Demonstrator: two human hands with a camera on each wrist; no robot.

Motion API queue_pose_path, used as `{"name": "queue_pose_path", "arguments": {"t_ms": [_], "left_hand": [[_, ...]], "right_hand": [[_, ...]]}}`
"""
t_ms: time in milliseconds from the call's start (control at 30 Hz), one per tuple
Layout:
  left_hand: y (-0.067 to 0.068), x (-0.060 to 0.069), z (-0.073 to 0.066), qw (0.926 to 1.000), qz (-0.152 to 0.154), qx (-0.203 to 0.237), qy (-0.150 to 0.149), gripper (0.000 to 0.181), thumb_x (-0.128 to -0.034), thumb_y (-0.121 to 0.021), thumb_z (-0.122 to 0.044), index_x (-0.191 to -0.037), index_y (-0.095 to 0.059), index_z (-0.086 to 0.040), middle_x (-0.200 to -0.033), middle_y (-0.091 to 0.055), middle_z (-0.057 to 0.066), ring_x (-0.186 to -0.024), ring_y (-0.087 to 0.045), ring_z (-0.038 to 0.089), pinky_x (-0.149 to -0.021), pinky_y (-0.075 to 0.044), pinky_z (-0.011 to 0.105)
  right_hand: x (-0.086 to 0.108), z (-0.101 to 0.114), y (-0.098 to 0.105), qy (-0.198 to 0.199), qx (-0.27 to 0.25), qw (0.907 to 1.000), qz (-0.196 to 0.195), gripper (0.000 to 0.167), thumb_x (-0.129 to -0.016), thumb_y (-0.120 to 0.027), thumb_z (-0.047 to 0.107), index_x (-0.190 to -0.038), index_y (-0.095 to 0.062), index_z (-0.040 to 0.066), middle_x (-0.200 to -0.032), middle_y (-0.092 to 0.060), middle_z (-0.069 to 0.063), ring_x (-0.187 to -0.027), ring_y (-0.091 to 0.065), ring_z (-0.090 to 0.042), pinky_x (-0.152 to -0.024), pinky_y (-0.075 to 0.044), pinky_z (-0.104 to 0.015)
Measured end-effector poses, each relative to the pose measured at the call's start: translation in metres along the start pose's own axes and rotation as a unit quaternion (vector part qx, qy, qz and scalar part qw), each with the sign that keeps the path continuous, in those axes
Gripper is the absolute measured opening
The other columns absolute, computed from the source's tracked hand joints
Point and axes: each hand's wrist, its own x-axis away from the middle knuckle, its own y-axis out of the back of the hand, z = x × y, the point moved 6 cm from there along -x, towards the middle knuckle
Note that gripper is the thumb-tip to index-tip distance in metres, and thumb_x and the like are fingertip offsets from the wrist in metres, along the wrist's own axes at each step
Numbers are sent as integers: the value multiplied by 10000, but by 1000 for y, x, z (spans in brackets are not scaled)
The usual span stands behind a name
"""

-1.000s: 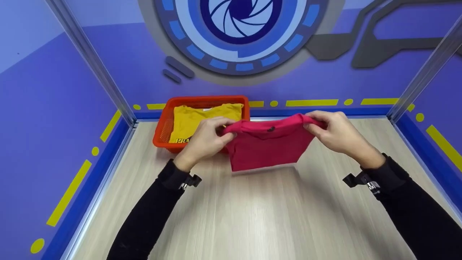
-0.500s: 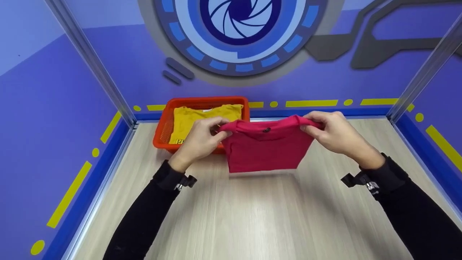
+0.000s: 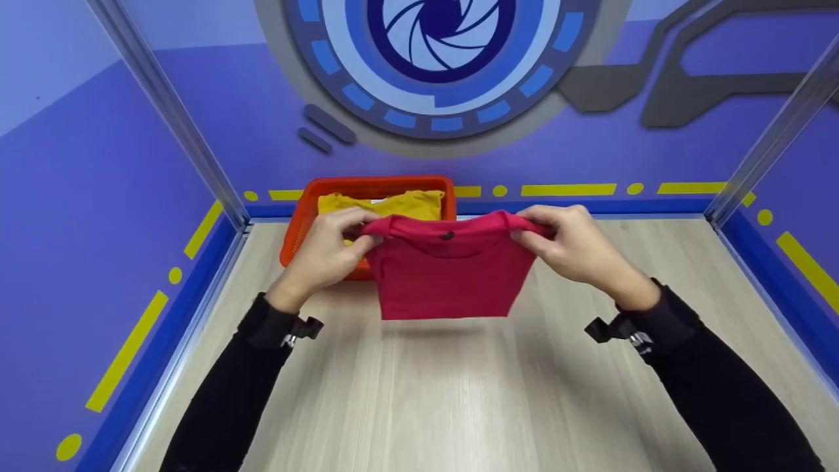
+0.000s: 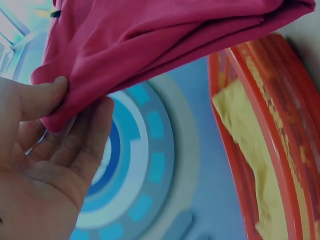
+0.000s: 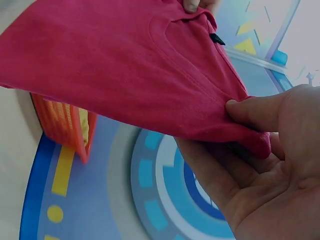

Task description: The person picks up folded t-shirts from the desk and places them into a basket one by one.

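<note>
A folded red T-shirt [image 3: 449, 282] hangs above the table, its collar and small dark tag toward the top. My left hand [image 3: 328, 252] pinches its upper left corner between thumb and fingers. At the upper right corner, my right hand [image 3: 577, 249] grips the cloth in the same way. In the left wrist view the thumb presses on the red T-shirt [image 4: 150, 35] with the fingers beneath. The right wrist view has the thumb on top of the red T-shirt [image 5: 130, 70] near its collar. The shirt's lower edge hangs free, just above the tabletop.
Behind the shirt and left hand stands an orange-red plastic basket [image 3: 298, 229] against the back wall. In it lies a yellow T-shirt [image 3: 393, 204], partly hidden by the red one. The light wooden table [image 3: 446, 400] is bounded by blue-purple walls [image 3: 98, 216] on three sides.
Both hands have moved left together with the red T-shirt, which now hangs further in front of the basket and covers more of the yellow shirt. The basket has not moved.
</note>
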Motion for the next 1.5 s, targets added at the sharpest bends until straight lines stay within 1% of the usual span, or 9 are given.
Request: {"name": "queue_pose_path", "arguments": {"t_ms": [233,433,600,700,867,1067,1200,1333,1500], "left_hand": [[36,8,17,9997,-176,-109,94,226,-1009,-745,-26,-1156,-832,-175,-1119,-793,-1,-964,-721,145,-852,-612,249],[74,9,34,9988,-433,88,201,191,-1012,-766,-36,-1166,-833,-126,-1086,-786,28,-927,-706,176,-833,-592,188],[101,1,64,9962,-475,223,702,178,-1011,-779,-78,-1180,-832,-88,-1028,-763,-6,-821,-672,125,-737,-546,183],[109,-10,87,9931,-406,154,1085,196,-1015,-778,-109,-1201,-830,-76,-1006,-760,2,-780,-643,95,-693,-515,190],[111,-28,116,9864,-355,-378,1563,178,-1030,-743,-142,-1178,-837,-114,-998,-782,74,-782,-645,105,-697,-514,201],[109,-48,132,9777,-440,-961,1813,191,-1057,-689,-133,-1191,-822,-107,-1065,-784,131,-871,-645,182,-756,-501,246],[100,-57,143,9702,-274,-1206,2084,197,-1066,-686,-144,-1213,-812,-108,-1083,-768,135,-937,-644,235,-810,-501,323],[88,-64,159,9636,-27,-1288,2344,228,-1068,-686,-146,-1261,-799,-97,-1154,-757,166,-1045,-641,290,-909,-510,403],[81,-62,176,9561,-8,-1512,2511,264,-1062,-682,-129,-1298,-780,-63,-1295,-760,207,-1237,-663,360,-1088,-519,495]], "right_hand": [[-24,17,-27,183,-266,9994,126,98,-1044,-778,153,-1122,-829,124,-855,-756,-13,-605,-580,-151,-578,-451,-227],[-53,28,-53,281,-450,9984,205,78,-1057,-763,189,-1062,-801,120,-744,-625,-16,-572,-451,-140,-579,-369,-251],[-89,26,-80,31,-588,9970,508,112,-1063,-754,211,-1081,-800,110,-808,-626,-30,-653,-498,-169,-629,-409,-270],[-112,15,-97,-317,-606,9948,757,149,-1071,-740,218,-1158,-808,117,-878,-673,-35,-705,-545,-188,-649,-442,-273],[-144,-3,-119,-649,-356,9934,876,176,-1088,-704,201,-1193,-798,96,-936,-694,-69,-780,-573,-201,-696,-452,-282],[-175,-20,-133,-791,-239,9941,707,192,-1095,-680,172,-1200,-789,54,-1011,-730,-100,-870,-612,-215,-775,-499,-296],[-185,-33,-144,-872,-102,9939,661,195,-1094,-673,152,-1205,-783,34,-1019,-723,-125,-893,-607,-222,-791,-479,-302],[-188,-49,-154,-1051,54,9926,605,223,-1087,-683,134,-1248,-794,27,-1132,-785,-146,-950,-651,-222,-824,-511,-304],[-194,-57,-171,-1054,113,9928,554,269,-1091,-673,130,-1307,-795,26,-1265,-807,-172,-1050,-716,-249,-878,-571,-330]]}}
